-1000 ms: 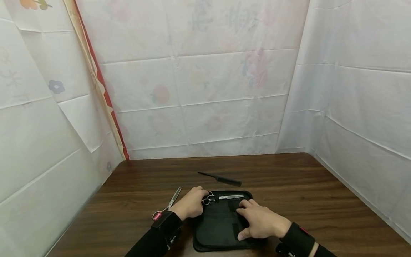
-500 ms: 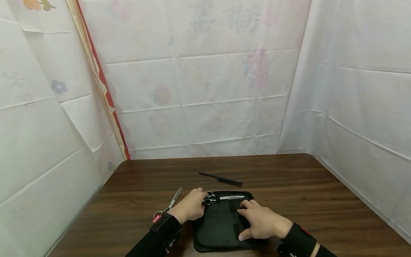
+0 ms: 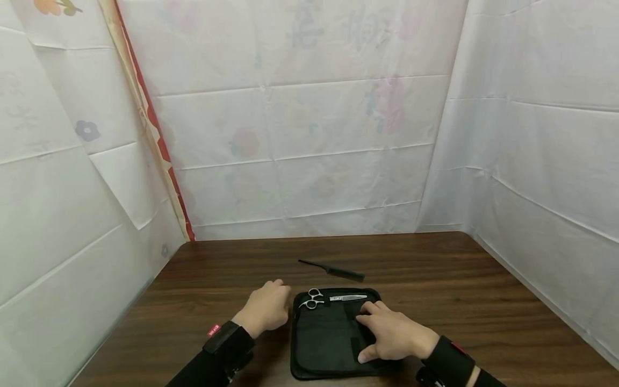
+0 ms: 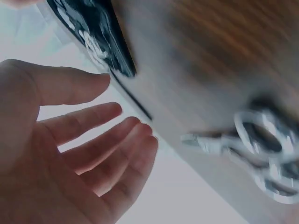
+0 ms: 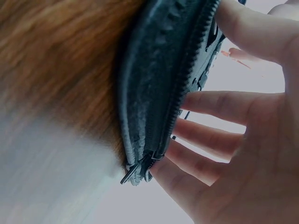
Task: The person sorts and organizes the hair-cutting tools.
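Observation:
A black zip case (image 3: 324, 344) lies opened flat on the table. Silver scissors (image 3: 347, 297) are tucked under a loop along its far side. My right hand (image 3: 394, 330) rests on the case's right side; in the right wrist view its straight fingers touch the zipped edge (image 5: 187, 60). Just left of the case is my left hand (image 3: 266, 307), holding nothing, its fingers loosely bent and apart in the left wrist view. A second pair of scissors (image 4: 210, 143) lies on the wood beyond those fingertips, blurred; my left hand and wrist hide it in the head view.
Behind the case lies a black tail comb (image 3: 344, 274) on the brown wooden table (image 3: 232, 258). White printed sheets (image 3: 300, 161) hang around the table's back and sides.
My left hand has left the handles of the scissors in the case and moved left, over the second pair. My right hand stays on the case.

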`<state>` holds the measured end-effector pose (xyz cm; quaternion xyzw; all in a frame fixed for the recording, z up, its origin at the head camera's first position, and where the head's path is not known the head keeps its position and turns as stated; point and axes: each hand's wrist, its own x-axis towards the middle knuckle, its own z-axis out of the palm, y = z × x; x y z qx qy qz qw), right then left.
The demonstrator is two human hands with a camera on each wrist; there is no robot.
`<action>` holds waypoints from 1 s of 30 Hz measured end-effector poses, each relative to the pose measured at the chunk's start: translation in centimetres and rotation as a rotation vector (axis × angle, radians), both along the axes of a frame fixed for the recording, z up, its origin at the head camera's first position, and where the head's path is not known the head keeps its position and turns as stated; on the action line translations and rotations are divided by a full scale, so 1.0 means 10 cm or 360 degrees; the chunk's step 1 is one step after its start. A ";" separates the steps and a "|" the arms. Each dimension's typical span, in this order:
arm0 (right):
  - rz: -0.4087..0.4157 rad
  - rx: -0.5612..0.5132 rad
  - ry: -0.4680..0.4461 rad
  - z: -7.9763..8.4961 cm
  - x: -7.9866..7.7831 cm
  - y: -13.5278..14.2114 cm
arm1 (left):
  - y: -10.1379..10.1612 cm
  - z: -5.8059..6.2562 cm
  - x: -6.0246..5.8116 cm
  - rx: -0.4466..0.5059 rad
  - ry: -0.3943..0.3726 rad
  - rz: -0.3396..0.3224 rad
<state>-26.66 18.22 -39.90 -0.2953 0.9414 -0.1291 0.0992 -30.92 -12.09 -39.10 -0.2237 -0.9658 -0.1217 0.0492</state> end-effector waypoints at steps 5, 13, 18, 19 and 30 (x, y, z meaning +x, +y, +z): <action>-0.0012 0.0009 -0.0004 0.00 0.00 -0.02 | -0.14 0.08 0.04 -0.0058 -0.0003 0.0168; -0.0006 0.0020 -0.0001 0.00 -0.01 0.00 | -0.29 0.18 0.11 -0.0164 -0.0201 0.0361; -0.0002 0.0024 -0.0002 0.00 -0.01 0.01 | -0.36 0.21 0.14 -0.0172 -0.0376 0.0406; -0.0003 0.0021 -0.0003 0.00 -0.01 0.01 | -0.36 0.21 0.14 -0.0175 -0.0410 0.0411; -0.0017 0.0019 -0.0027 0.04 0.01 0.01 | -0.44 0.20 0.17 -0.0227 -0.0559 0.0459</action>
